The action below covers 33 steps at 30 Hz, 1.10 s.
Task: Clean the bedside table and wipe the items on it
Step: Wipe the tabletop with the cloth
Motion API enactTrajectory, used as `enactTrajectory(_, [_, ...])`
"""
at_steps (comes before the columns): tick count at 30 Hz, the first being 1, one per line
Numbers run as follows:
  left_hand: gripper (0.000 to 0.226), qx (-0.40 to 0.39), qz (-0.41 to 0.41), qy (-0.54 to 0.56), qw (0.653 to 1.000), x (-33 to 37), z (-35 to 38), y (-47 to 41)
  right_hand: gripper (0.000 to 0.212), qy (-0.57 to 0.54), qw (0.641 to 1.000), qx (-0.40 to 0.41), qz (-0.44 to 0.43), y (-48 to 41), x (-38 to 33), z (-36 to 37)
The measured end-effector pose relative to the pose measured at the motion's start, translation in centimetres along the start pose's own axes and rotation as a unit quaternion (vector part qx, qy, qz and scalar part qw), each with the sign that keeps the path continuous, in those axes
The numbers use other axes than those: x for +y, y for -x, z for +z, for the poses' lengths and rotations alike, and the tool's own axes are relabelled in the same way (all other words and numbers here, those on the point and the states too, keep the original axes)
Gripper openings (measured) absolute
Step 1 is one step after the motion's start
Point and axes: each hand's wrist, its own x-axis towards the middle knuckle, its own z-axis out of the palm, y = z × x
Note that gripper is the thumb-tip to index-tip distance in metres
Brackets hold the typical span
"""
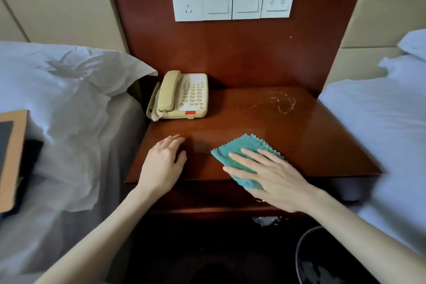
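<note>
The teal cloth (247, 145), folded and with zigzag edges, lies on the near middle part of the desk (318, 145), close to its near edge. The right hand (272, 180) lies flat on the cloth. Its fingers (253, 156) are straight and spread, pressing the cloth down and not curled around it. The left hand (163, 163) rests on the wood just left of the cloth, with fingers relaxed and holding nothing.

The step in hand seems to be the wiping of the top. To do it well, I think the palm should press evenly and the strokes should overlap, from the far side toward the near edge, so the dust comes to one place. A thin golden thread (280, 104) lies loose at the far right; it is better to pick it up first, otherwise the cloth may only drag it. The beige telephone (182, 95) at the far left must probably be lifted, so that the wood under it is wiped also; its coiled cord could catch.

The red-brown top is glossy, so smears will likely show. Behind it stands a wooden panel (230, 53) with a white socket and switches (232, 2). A bed with a white pillow (69, 80) is at the left, and another bed (380, 127) at the right. A dark waste bin (322, 260) stands near right on the floor.
</note>
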Motion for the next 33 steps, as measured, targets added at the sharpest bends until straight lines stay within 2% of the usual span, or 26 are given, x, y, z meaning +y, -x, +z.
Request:
enactTrajectory(6, [0.045,-0.055,0.073,-0.016,0.996,6.3,3.7,-2.3,0.054,-0.033,0.992,0.033,0.116,4.2,3.3,0.7])
enactTrajectory(10, [0.053,-0.101,0.075,-0.034,0.992,9.8,6.5,-3.1,0.052,-0.035,0.98,0.045,0.189,6.9,6.0,0.7])
enactTrajectory(16, [0.059,-0.112,0.094,-0.034,0.989,12.8,8.5,-4.0,0.054,-0.048,0.957,0.048,0.283,10.1,10.2,0.9])
enactTrajectory(19, [0.06,-0.12,0.128,-0.028,0.984,13.8,9.1,-4.5,0.046,-0.047,0.953,0.03,0.299,10.4,11.8,1.3])
enactTrajectory(23, [0.061,-0.145,0.139,-0.023,0.979,13.9,9.8,-5.0,0.048,-0.083,0.948,0.002,0.306,9.7,13.0,1.8])
enactTrajectory(33, [0.063,-0.123,0.144,-0.037,0.981,13.6,10.3,-4.7,0.051,-0.118,0.928,-0.048,0.35,2.9,18.1,2.7])
